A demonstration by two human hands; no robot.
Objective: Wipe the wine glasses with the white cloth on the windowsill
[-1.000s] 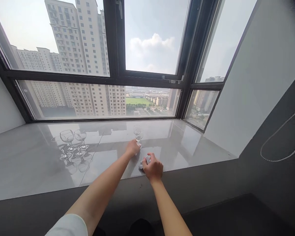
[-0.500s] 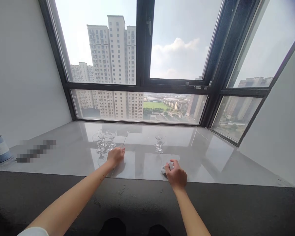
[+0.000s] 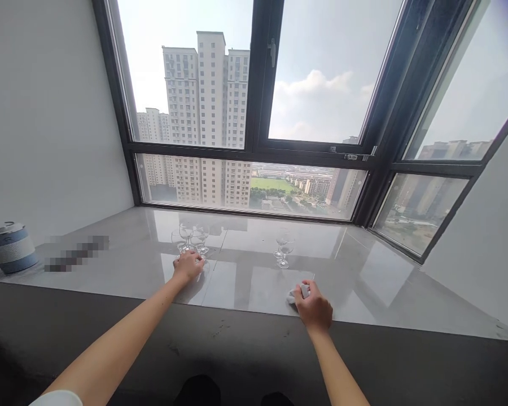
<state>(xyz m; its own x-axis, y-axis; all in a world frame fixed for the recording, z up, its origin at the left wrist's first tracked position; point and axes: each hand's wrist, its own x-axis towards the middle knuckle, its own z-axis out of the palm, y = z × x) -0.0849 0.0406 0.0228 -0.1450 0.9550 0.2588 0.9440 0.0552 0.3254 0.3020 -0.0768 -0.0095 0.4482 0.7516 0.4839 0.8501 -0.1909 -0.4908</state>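
Observation:
My left hand (image 3: 188,266) reaches out over the glossy grey sill (image 3: 245,282). Its fingers curl at the foot of the nearest glass in a tight cluster of clear wine glasses (image 3: 190,237); the grip itself is hard to see. My right hand (image 3: 315,307) rests near the sill's front edge, closed on a small crumpled white cloth (image 3: 298,293). Just beyond it another clear wine glass (image 3: 284,248) stands upright on its own, about a hand's width from the cloth.
A round blue-and-white striped container (image 3: 8,248) sits at the far left of the sill, beside a blurred patch. Black-framed windows (image 3: 254,152) close off the back and right. A dark rough ledge (image 3: 237,349) runs along the front, with white walls on both sides.
My left hand left the lone glass and moved left to the cluster of glasses. The view swung left, bringing the striped container in. My right hand has kept hold of the cloth.

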